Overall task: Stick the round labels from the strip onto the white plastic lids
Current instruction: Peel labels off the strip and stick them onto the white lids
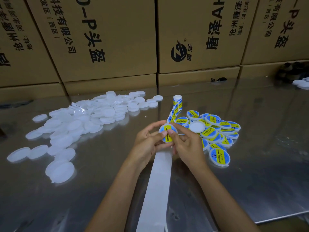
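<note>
Two hands meet at centre: the left hand (pixel 147 139) cradles a lid (pixel 167 133) while the right hand (pixel 187 144) curls round its other edge, both thumbs pressing a blue-and-yellow label (pixel 168 131) flat on it. The strip (pixel 174 109) runs from the hands toward one o'clock to a small roll (pixel 177 99), its bare backing (pixel 157 185) trailing to six o'clock. Labelled lids (pixel 215 131) lie just beside the right hand at three o'clock; blank lids (pixel 80 124), likely next, spread at ten o'clock, nearer the left hand.
</note>
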Demonstrator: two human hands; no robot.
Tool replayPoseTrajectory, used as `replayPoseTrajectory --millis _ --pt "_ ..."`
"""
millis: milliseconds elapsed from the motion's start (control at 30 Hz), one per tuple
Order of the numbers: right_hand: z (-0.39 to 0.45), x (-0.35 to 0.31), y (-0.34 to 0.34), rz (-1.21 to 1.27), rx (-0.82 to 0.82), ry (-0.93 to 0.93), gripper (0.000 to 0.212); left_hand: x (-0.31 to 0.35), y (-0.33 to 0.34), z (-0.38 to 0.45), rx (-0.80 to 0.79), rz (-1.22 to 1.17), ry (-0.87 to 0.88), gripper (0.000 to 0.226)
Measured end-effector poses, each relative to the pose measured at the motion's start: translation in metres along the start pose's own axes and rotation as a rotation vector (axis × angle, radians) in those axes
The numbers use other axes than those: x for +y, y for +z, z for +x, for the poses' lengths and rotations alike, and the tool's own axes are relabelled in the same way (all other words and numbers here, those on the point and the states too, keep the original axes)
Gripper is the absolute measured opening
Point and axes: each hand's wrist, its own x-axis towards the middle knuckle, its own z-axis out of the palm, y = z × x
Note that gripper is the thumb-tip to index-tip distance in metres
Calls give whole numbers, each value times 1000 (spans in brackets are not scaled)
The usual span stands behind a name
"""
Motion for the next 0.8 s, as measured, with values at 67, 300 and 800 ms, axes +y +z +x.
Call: replayPoseTrajectory --millis 67,300,800 --pt "1 0 -1 17 20 14 17 1 -1 -1 -69 -7 -21 39" --pt "-4 -1 5 -37 -125 41 30 2 -3 0 202 116 43 24" --pt "2 0 -2 76 -60 97 36 1 -2 0 52 73 18 25"
